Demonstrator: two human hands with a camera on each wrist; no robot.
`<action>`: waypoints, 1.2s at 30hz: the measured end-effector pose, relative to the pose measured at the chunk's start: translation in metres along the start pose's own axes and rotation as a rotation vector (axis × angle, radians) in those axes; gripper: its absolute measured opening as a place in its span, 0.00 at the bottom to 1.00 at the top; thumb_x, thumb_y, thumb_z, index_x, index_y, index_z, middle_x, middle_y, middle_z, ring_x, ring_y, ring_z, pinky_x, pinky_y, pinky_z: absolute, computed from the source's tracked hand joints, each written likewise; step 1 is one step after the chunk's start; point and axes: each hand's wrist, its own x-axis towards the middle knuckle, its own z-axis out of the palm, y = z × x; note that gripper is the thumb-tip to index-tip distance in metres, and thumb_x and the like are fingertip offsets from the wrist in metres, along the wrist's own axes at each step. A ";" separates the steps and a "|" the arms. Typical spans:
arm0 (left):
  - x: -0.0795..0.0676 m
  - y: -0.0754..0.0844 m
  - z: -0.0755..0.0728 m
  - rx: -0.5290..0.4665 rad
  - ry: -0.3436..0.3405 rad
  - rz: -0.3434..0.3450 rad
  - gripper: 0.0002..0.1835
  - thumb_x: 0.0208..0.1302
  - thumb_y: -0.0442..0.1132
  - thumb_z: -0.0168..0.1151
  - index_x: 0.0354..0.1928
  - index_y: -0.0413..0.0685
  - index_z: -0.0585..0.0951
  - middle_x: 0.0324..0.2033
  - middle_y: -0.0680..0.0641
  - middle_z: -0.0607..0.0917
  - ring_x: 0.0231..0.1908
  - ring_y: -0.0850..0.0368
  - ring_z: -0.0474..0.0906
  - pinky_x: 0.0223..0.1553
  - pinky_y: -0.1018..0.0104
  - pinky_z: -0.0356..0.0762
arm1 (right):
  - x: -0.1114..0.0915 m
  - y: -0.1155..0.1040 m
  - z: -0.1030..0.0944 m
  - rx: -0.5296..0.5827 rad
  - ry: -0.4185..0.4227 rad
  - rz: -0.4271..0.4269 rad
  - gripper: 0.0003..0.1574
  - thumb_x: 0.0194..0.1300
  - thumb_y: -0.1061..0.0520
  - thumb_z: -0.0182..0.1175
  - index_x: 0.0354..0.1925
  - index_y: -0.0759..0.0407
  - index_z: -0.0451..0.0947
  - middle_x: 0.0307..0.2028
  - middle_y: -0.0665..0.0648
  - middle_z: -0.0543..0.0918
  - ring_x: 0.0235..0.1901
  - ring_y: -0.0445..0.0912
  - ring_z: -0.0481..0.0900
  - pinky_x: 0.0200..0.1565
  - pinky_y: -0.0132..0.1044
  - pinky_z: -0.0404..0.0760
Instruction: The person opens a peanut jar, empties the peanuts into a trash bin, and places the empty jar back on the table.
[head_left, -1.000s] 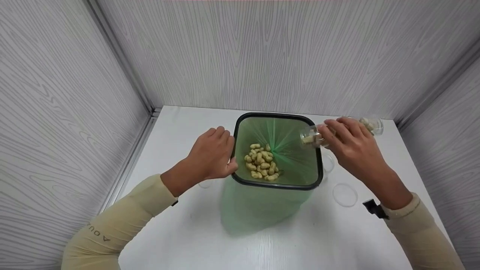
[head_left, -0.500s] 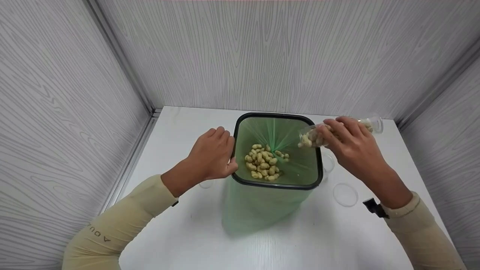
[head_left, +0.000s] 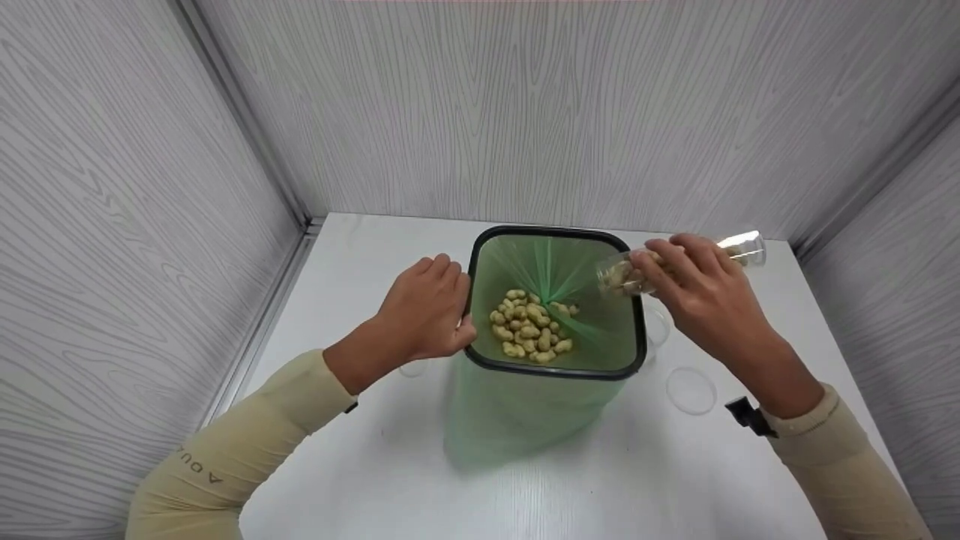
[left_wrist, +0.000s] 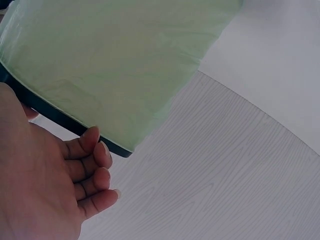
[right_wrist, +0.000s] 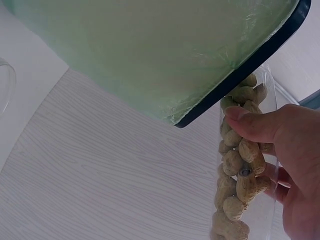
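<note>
A bin lined with a green plastic bag (head_left: 517, 420) stands mid-table in the head view, a black rim (head_left: 555, 373) round its mouth. Peanuts (head_left: 525, 322) in their shells lie in a pile inside. My left hand (head_left: 424, 307) grips the rim's left side, its fingers curled at the dark band (left_wrist: 55, 117) in the left wrist view. Over the right side of the rim, my right hand (head_left: 701, 289) holds a clear plastic jar (head_left: 742, 247) on its side, mouth towards the bin. Several peanuts (right_wrist: 240, 170) fill much of the jar in the right wrist view.
A clear round lid (head_left: 691, 390) lies on the white table (head_left: 360, 465) right of the bin. Another clear round piece (head_left: 656, 326) sits closer to the rim. Grey wood-grain panels (head_left: 480, 112) close in the back and both sides.
A few more peanuts have dropped into the bin, to the right of the pile. Peanuts in the jar have slid from its far end towards its mouth. Both hands have barely moved.
</note>
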 end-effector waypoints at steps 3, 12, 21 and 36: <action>0.000 0.000 0.000 -0.002 -0.010 -0.003 0.23 0.68 0.54 0.44 0.40 0.39 0.76 0.36 0.42 0.77 0.40 0.47 0.69 0.47 0.55 0.71 | 0.000 0.000 0.000 -0.007 -0.002 -0.009 0.35 0.54 0.66 0.77 0.61 0.58 0.81 0.54 0.64 0.84 0.51 0.63 0.81 0.50 0.57 0.81; 0.000 0.000 0.000 0.001 -0.008 0.000 0.23 0.69 0.54 0.44 0.40 0.39 0.76 0.36 0.42 0.77 0.40 0.47 0.69 0.47 0.55 0.71 | 0.000 0.001 0.002 -0.025 0.003 -0.045 0.28 0.63 0.70 0.68 0.61 0.59 0.81 0.54 0.65 0.83 0.51 0.63 0.80 0.54 0.56 0.80; -0.001 0.000 0.000 0.025 0.003 0.008 0.21 0.70 0.53 0.45 0.39 0.40 0.75 0.35 0.43 0.76 0.39 0.48 0.67 0.46 0.56 0.70 | -0.001 0.001 0.003 -0.052 0.004 -0.053 0.30 0.61 0.72 0.69 0.60 0.59 0.81 0.54 0.65 0.84 0.52 0.63 0.79 0.55 0.55 0.80; 0.000 0.001 0.000 -0.008 -0.009 -0.009 0.22 0.69 0.53 0.44 0.39 0.39 0.76 0.35 0.42 0.77 0.39 0.48 0.68 0.44 0.56 0.71 | -0.001 0.001 0.002 -0.029 -0.009 -0.049 0.30 0.61 0.70 0.69 0.62 0.59 0.80 0.55 0.66 0.83 0.53 0.64 0.79 0.55 0.56 0.80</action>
